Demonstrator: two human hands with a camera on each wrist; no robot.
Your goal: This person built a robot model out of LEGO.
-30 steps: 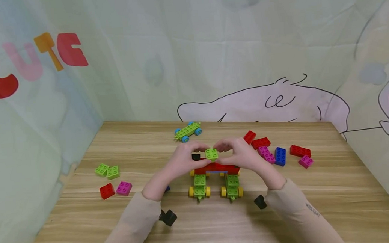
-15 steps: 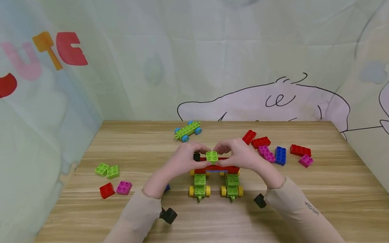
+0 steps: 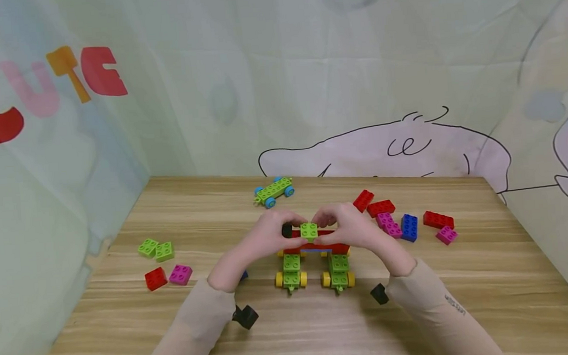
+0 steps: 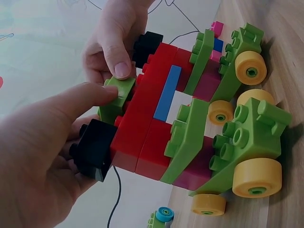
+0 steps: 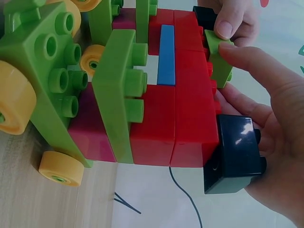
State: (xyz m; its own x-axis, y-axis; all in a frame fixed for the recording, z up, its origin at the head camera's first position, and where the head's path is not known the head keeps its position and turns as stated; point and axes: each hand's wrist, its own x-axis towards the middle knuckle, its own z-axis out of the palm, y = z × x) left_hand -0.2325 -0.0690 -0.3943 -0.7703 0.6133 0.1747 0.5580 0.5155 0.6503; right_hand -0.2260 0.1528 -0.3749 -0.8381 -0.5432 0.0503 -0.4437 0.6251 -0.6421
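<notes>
A lime-green 2x2 brick (image 3: 309, 230) sits against the studs at the middle of a red brick row (image 4: 147, 102). My left hand (image 3: 272, 233) and right hand (image 3: 349, 229) pinch this brick from opposite sides, thumbs on its near face. Black bricks (image 4: 97, 147) stand at both ends of the row; the right-hand one (image 5: 235, 154) is hidden in the head view. Beneath the row, a blue piece (image 4: 167, 92) bridges two stacks with lime-green plates (image 4: 187, 142) and magenta bricks (image 5: 92, 128). Each stack stands on a green wheeled base (image 3: 291, 280) with yellow wheels (image 4: 256, 178).
Behind the build stands a lime-green car base (image 3: 274, 191) with blue wheels. Loose green (image 3: 164, 251), red (image 3: 156, 279) and magenta bricks (image 3: 181, 274) lie left. To the right are several red (image 3: 438, 220), magenta (image 3: 389, 225) and blue bricks (image 3: 409, 227). A printed curtain backs the table.
Both hands have come slightly down with the lime-green brick, toward the red row. Over the last half second hands and brick hardly move.
</notes>
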